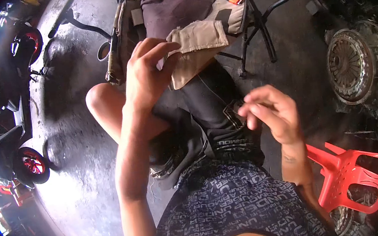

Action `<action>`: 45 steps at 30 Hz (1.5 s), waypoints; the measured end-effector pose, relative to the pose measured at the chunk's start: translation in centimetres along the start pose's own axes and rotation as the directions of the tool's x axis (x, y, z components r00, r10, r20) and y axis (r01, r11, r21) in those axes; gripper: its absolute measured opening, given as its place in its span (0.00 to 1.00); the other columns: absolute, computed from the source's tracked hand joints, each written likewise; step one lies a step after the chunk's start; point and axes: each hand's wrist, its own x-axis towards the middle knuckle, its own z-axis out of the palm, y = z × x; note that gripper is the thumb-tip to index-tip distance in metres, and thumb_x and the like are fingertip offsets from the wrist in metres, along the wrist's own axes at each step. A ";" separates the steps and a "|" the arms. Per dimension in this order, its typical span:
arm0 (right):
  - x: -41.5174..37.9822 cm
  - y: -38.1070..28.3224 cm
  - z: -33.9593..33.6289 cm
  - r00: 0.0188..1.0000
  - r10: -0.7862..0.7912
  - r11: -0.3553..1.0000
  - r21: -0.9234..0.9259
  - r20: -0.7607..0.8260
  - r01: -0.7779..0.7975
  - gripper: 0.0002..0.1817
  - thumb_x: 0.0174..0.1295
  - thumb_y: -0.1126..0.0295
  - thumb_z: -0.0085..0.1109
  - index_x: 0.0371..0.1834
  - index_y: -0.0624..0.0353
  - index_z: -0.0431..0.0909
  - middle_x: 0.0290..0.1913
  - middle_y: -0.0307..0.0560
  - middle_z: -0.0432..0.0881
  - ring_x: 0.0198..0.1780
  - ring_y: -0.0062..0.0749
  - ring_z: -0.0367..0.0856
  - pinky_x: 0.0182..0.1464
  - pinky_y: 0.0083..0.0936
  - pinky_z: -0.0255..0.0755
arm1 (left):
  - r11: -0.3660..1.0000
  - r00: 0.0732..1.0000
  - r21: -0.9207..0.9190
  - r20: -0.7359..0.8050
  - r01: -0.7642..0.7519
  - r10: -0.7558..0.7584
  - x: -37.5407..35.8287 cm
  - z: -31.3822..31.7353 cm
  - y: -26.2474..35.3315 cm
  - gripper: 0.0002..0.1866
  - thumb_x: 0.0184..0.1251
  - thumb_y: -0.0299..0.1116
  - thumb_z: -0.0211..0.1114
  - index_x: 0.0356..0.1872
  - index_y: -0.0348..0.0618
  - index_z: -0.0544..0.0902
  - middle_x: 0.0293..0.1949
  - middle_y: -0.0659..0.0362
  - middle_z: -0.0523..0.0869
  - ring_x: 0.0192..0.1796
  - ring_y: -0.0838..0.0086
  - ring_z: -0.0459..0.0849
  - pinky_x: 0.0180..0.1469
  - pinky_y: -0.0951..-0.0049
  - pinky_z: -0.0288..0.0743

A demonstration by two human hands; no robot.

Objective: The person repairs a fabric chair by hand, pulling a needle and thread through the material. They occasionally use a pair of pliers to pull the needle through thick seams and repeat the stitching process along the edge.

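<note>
Left hand pinching small pale bit beside tan cloth draped over knee; right hand half curled, holding nothing. Risk: loose pinch drops bit onto dark concrete floor.

Vehicle repair workshop: stained concrete floor, worn clutch plate among a heap of greasy metal parts on the right, go-kart-like vehicle with red wheels parked left, folding chair, red plastic chair
</note>
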 end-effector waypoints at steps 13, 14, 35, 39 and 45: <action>8.1 3.5 3.1 0.967 0.247 0.956 0.147 0.064 -0.254 0.06 0.75 0.72 0.56 0.46 0.64 0.77 0.31 0.47 0.87 0.28 0.20 0.84 0.30 0.18 0.79 | 0.960 0.976 -0.214 0.162 0.179 -0.146 1.8 0.9 -1.8 0.06 0.58 0.21 0.71 0.37 0.40 0.87 0.31 0.58 0.83 0.31 0.71 0.82 0.34 0.73 0.77; 8.5 3.3 3.3 0.966 0.250 0.957 0.135 0.070 -0.258 0.06 0.75 0.72 0.56 0.46 0.64 0.77 0.31 0.47 0.87 0.28 0.20 0.84 0.30 0.18 0.79 | 0.946 0.968 -0.243 0.177 0.217 -0.176 1.8 0.9 -1.9 0.06 0.59 0.21 0.71 0.37 0.40 0.87 0.31 0.59 0.83 0.30 0.73 0.82 0.35 0.74 0.76; 12.5 2.5 4.9 0.957 0.288 0.957 -0.058 0.047 -0.285 0.05 0.73 0.75 0.54 0.42 0.66 0.76 0.23 0.42 0.83 0.21 0.19 0.80 0.23 0.20 0.73 | 0.892 0.924 -0.276 0.239 0.358 -0.297 2.5 0.9 -2.8 0.06 0.58 0.19 0.71 0.36 0.36 0.87 0.30 0.60 0.84 0.31 0.79 0.82 0.36 0.79 0.76; 12.6 2.4 4.9 0.962 0.268 0.961 -0.083 0.055 -0.263 0.05 0.73 0.77 0.53 0.43 0.68 0.76 0.23 0.44 0.84 0.20 0.17 0.78 0.23 0.17 0.72 | 0.882 0.922 -0.295 0.235 0.369 -0.307 2.4 1.0 -2.8 0.06 0.58 0.18 0.71 0.36 0.36 0.87 0.30 0.60 0.84 0.31 0.80 0.82 0.35 0.79 0.75; 12.6 2.2 5.0 0.961 0.270 0.961 -0.085 0.059 -0.265 0.06 0.73 0.77 0.52 0.44 0.70 0.76 0.23 0.44 0.84 0.20 0.15 0.78 0.23 0.14 0.71 | 0.864 0.884 -0.269 0.327 0.425 -0.333 2.5 0.2 -2.4 0.05 0.63 0.16 0.65 0.39 0.32 0.85 0.36 0.56 0.85 0.40 0.75 0.85 0.45 0.77 0.77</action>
